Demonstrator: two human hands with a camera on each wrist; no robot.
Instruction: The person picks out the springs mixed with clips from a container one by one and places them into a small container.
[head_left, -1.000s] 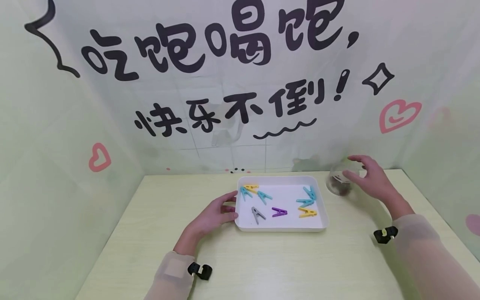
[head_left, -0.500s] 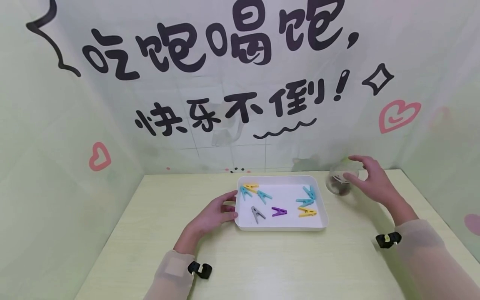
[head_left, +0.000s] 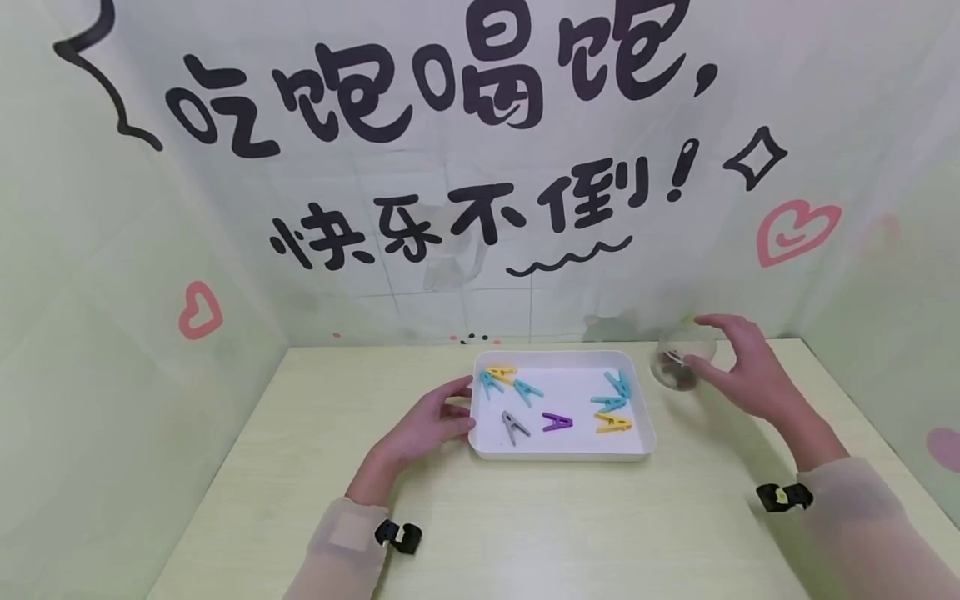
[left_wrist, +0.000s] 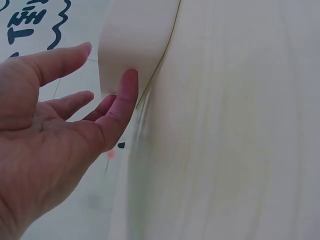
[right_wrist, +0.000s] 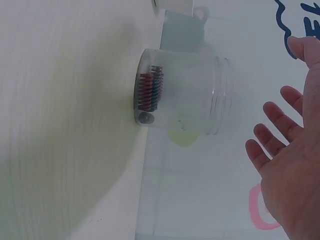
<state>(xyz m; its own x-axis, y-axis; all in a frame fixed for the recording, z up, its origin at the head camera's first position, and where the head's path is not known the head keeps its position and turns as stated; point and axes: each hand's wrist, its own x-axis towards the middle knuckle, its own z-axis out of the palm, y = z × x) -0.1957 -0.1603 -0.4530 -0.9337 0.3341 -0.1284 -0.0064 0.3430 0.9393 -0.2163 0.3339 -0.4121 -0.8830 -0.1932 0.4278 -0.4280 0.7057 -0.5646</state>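
Observation:
A white tray point(head_left: 572, 387) lies on the table with several teal clothespins point(head_left: 528, 392), a grey clothespin point(head_left: 513, 427), a purple clothespin point(head_left: 557, 422) and two yellow clothespins point(head_left: 613, 423). At the tray's left end, my left hand point(head_left: 423, 429) has its fingertips right at the outer wall, fingers loosely extended. Close to the tray's far right corner stands a clear round jar point(head_left: 678, 357). In the right wrist view, dark red and blackish ribbed pieces point(right_wrist: 150, 90) and a small dark ball point(right_wrist: 146, 118) sit in its bottom. My right hand point(head_left: 757, 379) hovers by the jar's mouth, fingers spread, apart from it.
The pale wood-grain table point(head_left: 525, 533) meets a printed curtain point(head_left: 345, 300) right behind the tray and jar. More curtain hangs on both sides. Black bands point(head_left: 784, 497) are strapped around both wrists.
My right wrist has shifted slightly right and toward me, and the hand sits a little lower by the jar. The left hand, tray and clothespins stay as they were.

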